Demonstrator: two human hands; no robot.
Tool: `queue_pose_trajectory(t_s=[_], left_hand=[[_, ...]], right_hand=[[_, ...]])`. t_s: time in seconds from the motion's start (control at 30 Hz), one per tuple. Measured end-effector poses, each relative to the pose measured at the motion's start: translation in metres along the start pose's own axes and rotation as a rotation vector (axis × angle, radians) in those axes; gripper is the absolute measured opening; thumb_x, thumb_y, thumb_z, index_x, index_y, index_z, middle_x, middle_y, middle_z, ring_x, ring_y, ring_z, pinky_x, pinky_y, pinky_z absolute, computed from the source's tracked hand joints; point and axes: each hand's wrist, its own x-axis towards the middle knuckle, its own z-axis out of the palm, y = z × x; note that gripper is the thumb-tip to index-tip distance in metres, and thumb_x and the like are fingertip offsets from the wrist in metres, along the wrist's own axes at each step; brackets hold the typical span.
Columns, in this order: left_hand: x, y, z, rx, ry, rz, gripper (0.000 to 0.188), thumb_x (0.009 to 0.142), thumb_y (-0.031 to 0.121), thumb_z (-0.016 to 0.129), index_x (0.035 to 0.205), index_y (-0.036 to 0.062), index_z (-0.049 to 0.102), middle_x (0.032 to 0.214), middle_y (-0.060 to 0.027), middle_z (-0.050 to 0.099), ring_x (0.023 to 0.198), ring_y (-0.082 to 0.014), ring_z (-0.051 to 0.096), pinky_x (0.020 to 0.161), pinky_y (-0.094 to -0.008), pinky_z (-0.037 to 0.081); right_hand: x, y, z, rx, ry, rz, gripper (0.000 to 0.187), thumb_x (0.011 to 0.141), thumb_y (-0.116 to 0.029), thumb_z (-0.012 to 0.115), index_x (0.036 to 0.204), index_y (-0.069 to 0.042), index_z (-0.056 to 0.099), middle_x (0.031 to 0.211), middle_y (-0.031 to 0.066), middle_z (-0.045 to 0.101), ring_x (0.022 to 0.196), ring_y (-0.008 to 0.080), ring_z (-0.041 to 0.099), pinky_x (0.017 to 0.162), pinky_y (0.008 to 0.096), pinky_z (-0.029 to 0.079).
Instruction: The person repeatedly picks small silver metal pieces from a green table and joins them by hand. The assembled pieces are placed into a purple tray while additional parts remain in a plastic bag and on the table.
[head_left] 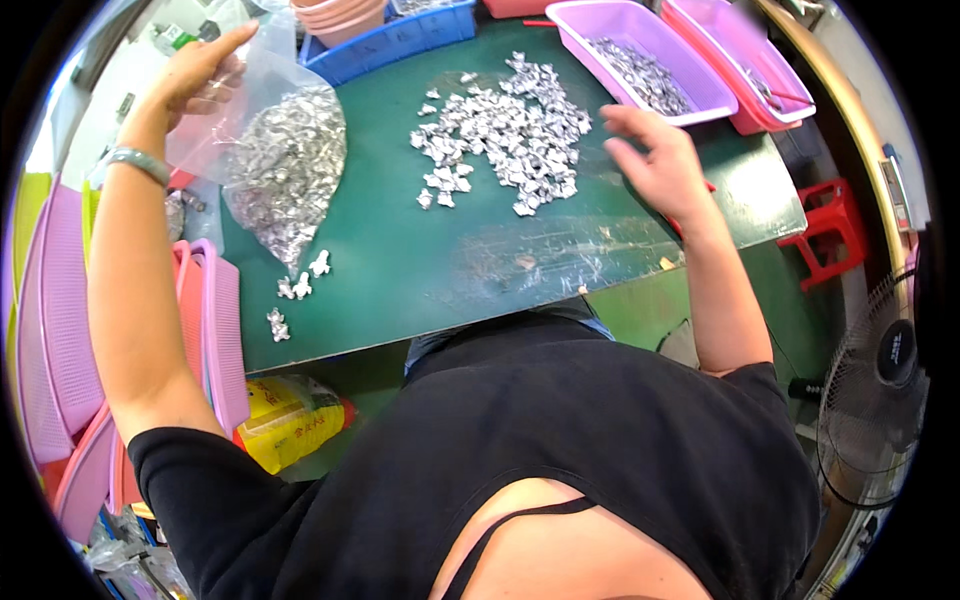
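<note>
The left hand [205, 75] is touching the clear plastic bag [272, 70]; whether its curled fingers are pinching the film cannot be told. Just right of this grip, the bag is bulging with small silver parts [290, 150]. Farther right, a loose pile [535, 130] is lying on the green table [385, 250]. Beside it, the right hand [655, 160] is holding thumb and fingers spread; beyond, a purple tray [690, 60] is containing more parts.

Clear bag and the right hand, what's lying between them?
Between the clear bag and right hand lies a loose pile of silvery pieces, shown in the head view.
</note>
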Motion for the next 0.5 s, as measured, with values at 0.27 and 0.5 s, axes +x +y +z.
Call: queue_pose_trajectory(t_s=[0.27, 0.5], left_hand=[[-0.004, -0.031, 0.007, 0.038, 0.193, 0.315, 0.018, 0.079, 0.016, 0.057, 0.067, 0.0021, 0.056, 0.057, -0.0009, 0.050, 0.049, -0.0091, 0.046, 0.047, -0.0216, 0.036], [0.016, -0.082, -0.002, -0.198, 0.360, 0.193, 0.023, 0.080, 0.024, 0.056, 0.074, 0.0023, 0.057, 0.061, -0.0011, 0.052, 0.053, -0.0113, 0.047, 0.052, -0.0264, 0.039]], right_hand=[[-0.022, -0.012, 0.050, -0.071, -0.199, -0.247, 0.032, 0.071, -0.005, 0.061, 0.103, -0.005, 0.056, 0.087, 0.0116, 0.058, 0.084, 0.0293, 0.053, 0.075, 0.0366, 0.044], [-0.023, -0.022, 0.065, -0.041, -0.294, -0.298, 0.035, 0.071, -0.004, 0.060, 0.105, -0.005, 0.054, 0.086, 0.0110, 0.056, 0.082, 0.0290, 0.052, 0.074, 0.0370, 0.042]])
